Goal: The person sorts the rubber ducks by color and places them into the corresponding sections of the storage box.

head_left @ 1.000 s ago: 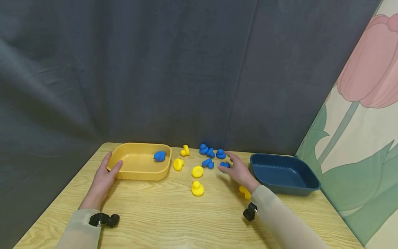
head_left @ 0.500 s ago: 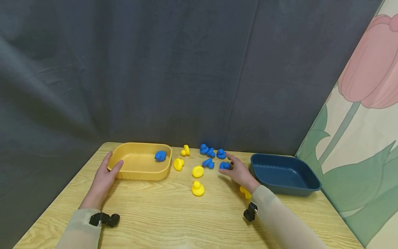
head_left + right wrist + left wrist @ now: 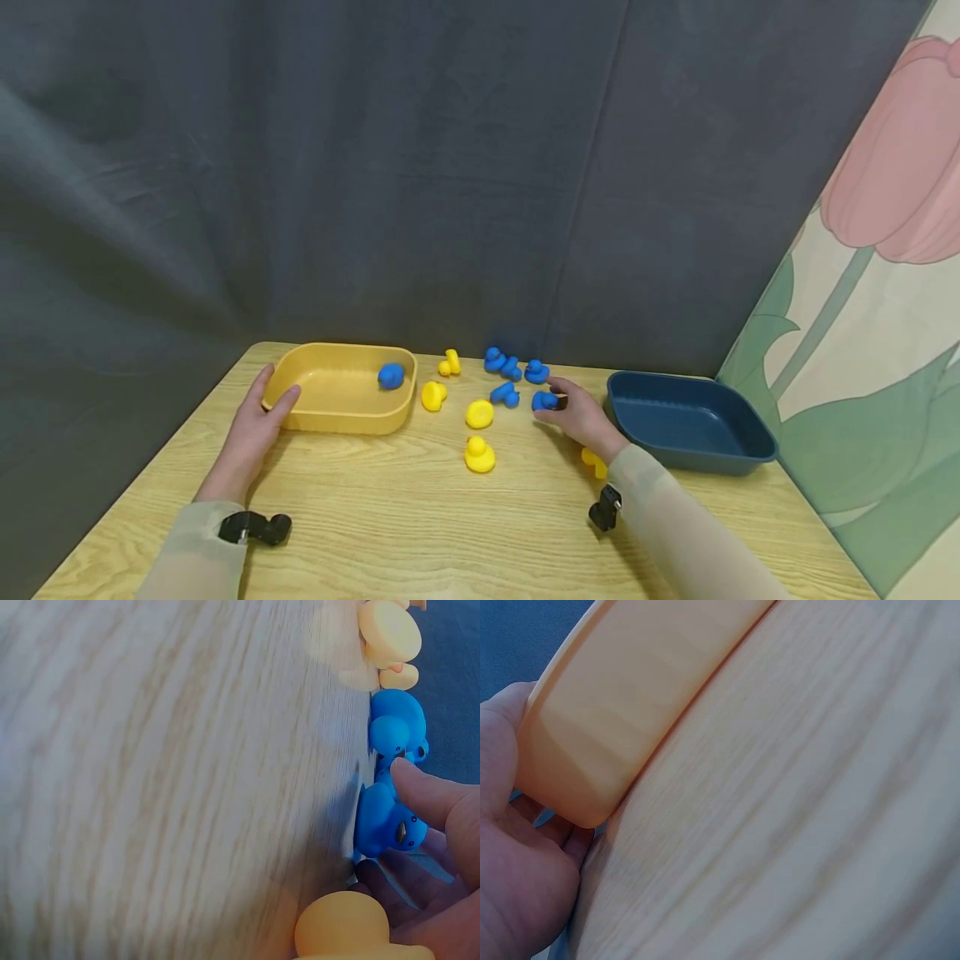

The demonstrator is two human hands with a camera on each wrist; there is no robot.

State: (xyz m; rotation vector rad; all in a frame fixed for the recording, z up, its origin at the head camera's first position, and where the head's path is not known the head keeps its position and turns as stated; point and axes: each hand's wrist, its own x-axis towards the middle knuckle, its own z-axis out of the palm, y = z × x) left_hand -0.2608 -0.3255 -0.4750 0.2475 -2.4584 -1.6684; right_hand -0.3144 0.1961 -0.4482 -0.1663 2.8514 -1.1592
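Grip of right hand (image 3: 583, 417) is now being narrowed around a blue duck (image 3: 543, 401) on the table (image 3: 420, 525); contact cannot be told. One duck is thus being singled out. Yellow tray (image 3: 326, 387) is being gripped by left hand (image 3: 251, 427).

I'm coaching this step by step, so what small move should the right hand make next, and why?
Probably close the right hand gently on the blue duck between its thumb and fingers: they flank the duck, which appears to rest on the table, and a firm grip isn't evident. The left hand holds a corner of the yellow tray.
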